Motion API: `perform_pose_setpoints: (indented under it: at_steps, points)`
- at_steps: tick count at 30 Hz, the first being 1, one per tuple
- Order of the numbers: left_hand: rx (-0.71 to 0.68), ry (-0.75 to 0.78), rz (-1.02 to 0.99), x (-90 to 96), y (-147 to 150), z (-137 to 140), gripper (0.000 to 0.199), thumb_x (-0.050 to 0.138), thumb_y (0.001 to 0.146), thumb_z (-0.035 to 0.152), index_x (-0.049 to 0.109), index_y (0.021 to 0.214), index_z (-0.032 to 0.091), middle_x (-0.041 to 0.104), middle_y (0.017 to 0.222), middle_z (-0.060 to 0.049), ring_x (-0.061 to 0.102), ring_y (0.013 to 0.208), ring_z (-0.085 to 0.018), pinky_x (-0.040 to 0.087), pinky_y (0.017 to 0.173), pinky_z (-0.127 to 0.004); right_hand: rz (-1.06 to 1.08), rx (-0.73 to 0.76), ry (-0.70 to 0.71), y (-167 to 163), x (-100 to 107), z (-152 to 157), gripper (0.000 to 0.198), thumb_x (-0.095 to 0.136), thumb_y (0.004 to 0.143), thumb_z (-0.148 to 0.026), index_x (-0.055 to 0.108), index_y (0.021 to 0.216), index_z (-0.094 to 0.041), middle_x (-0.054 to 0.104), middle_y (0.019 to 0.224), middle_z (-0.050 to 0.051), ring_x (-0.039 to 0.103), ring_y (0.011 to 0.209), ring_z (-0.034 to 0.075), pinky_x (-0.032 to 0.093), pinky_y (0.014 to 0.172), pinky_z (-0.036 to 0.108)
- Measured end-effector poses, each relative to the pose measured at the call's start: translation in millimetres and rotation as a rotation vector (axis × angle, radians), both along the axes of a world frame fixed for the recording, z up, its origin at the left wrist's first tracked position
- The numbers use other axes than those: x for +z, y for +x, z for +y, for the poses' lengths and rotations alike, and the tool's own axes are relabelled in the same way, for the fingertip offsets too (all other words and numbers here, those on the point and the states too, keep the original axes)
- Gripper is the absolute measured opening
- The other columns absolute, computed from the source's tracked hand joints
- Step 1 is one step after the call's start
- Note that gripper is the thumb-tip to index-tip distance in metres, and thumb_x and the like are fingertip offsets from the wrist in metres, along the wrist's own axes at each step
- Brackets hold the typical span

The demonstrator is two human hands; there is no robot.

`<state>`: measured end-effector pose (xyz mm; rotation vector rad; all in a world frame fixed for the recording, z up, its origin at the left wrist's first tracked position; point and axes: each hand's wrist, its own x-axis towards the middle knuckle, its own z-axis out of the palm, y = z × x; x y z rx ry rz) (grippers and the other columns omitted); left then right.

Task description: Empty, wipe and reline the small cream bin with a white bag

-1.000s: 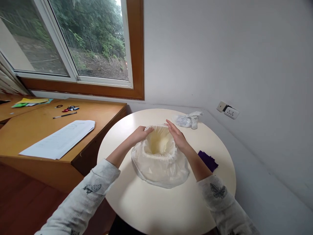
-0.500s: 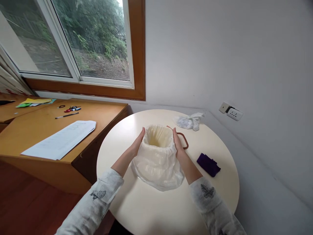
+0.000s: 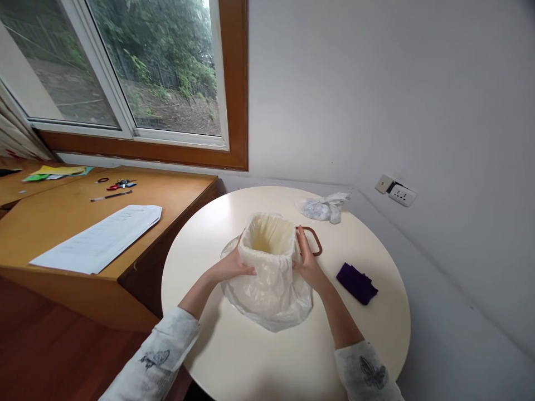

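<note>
A pale trash bin [image 3: 272,240] stands upright on the round table, its squarish mouth facing up at me. A thin white plastic bag [image 3: 267,312] lines it, folds over the rim and spreads in a loose skirt around the base. My left hand [image 3: 234,264] grips the bin's left side through the bag, thumb on the front. On the opposite side my right hand [image 3: 308,263] presses against the bag-covered wall, fingers reaching toward the back. Just behind the right hand lies a brown squarish ring [image 3: 319,245], partly hidden by the hand and bin.
A knotted clear plastic bag [image 3: 324,208] lies at the back of the white round table [image 3: 196,234]. To the right is a folded dark purple cloth [image 3: 357,283]. A wooden desk [image 3: 184,186] at left holds papers [image 3: 100,239], a pen [image 3: 111,196] and keys [image 3: 125,183].
Both hands have slid down from the rim onto the bin's sides, and my left thumb now lies across the front. The bin stays in about the same place.
</note>
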<state>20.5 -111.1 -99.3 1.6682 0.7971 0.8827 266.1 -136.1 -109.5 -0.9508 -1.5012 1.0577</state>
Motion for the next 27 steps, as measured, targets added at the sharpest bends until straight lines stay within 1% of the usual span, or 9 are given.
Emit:
perform_pose_setpoints:
  at_steps: [3,6,9,11,13,16,21,24,27]
  points:
    - [-0.037,-0.018,0.094,-12.0,3.4,2.0,0.091,0.076,0.059,0.046,0.035,0.135,0.019,0.046,0.134,-0.015,0.041,0.124,-0.033,0.035,0.102,-0.05,-0.023,0.042,-0.048,-2.8,-4.5,-3.3,0.089,0.067,0.069,-0.05,0.02,0.143,-0.03,0.026,0.148,0.005,0.018,0.138,0.023,0.021,0.11,0.045]
    - [0.002,-0.003,0.126,-23.6,7.5,1.5,0.083,0.075,0.059,0.046,0.043,0.129,0.015,0.05,0.13,-0.017,0.042,0.123,-0.034,0.034,0.103,-0.05,-0.039,0.022,-0.031,-2.7,-12.0,0.4,0.073,0.06,0.075,-0.049,0.032,0.139,-0.027,0.038,0.142,0.006,0.031,0.133,0.023,0.028,0.107,0.043]
    - [0.017,-0.009,0.13,-30.1,10.7,-0.2,0.087,0.076,0.057,0.047,0.041,0.13,0.014,0.053,0.126,-0.017,0.04,0.125,-0.033,0.035,0.103,-0.049,-0.032,-0.191,0.021,7.3,-19.5,10.8,0.053,0.043,0.086,-0.047,0.041,0.133,-0.024,0.045,0.137,0.008,0.039,0.127,0.021,0.033,0.104,0.04]
    - [0.026,-0.014,0.13,-32.0,11.4,-0.6,0.09,0.076,0.058,0.048,0.037,0.132,0.014,0.052,0.127,-0.017,0.04,0.126,-0.033,0.035,0.103,-0.048,-0.166,-0.404,0.028,19.8,-26.2,19.0,0.046,0.029,0.091,-0.041,0.046,0.128,-0.02,0.051,0.131,0.009,0.045,0.123,0.019,0.035,0.102,0.038]
    - [0.037,-0.014,0.13,-33.0,11.4,0.0,0.094,0.076,0.058,0.047,0.032,0.135,0.015,0.051,0.13,-0.017,0.04,0.126,-0.032,0.035,0.104,-0.047,-0.382,-0.554,0.017,33.4,-35.5,25.8,0.044,0.025,0.09,-0.031,0.049,0.125,-0.019,0.053,0.128,0.009,0.046,0.12,0.018,0.032,0.102,0.039]
    - [0.038,-0.011,0.134,-33.4,11.4,1.1,0.096,0.078,0.057,0.044,0.031,0.136,0.015,0.049,0.131,-0.017,0.04,0.126,-0.033,0.034,0.105,-0.048,-0.6,-0.611,-0.02,48.1,-51.7,30.8,0.042,0.036,0.081,-0.018,0.055,0.118,-0.02,0.051,0.13,0.009,0.044,0.122,0.022,0.02,0.105,0.049]
    - [0.13,0.036,0.096,-33.2,12.8,0.3,0.106,0.08,0.054,0.043,0.023,0.14,0.018,0.04,0.138,-0.018,0.034,0.13,-0.036,0.028,0.107,-0.053,-0.744,-0.605,-0.027,51.2,-65.3,31.1,0.026,0.049,0.075,-0.017,0.066,0.093,-0.024,0.06,0.115,0.006,0.038,0.124,0.026,0.003,0.104,0.056]
    - [0.191,0.062,0.063,-33.8,13.4,-0.9,0.114,0.079,0.055,0.043,0.011,0.142,0.018,0.038,0.139,-0.019,0.034,0.13,-0.034,0.027,0.108,-0.052,-0.778,-0.616,-0.014,49.8,-63.8,31.4,0.017,0.051,0.075,-0.02,0.065,0.084,-0.024,0.064,0.104,0.004,0.039,0.122,0.027,0.002,0.103,0.056]
    - [0.223,0.079,0.047,-34.3,13.4,-1.0,0.116,0.079,0.057,0.044,0.006,0.143,0.018,0.036,0.14,-0.019,0.034,0.13,-0.034,0.027,0.108,-0.051,-0.779,-0.634,-0.002,49.6,-61.4,31.6,0.011,0.053,0.075,-0.02,0.064,0.078,-0.021,0.064,0.097,0.005,0.041,0.118,0.028,0.006,0.102,0.056]
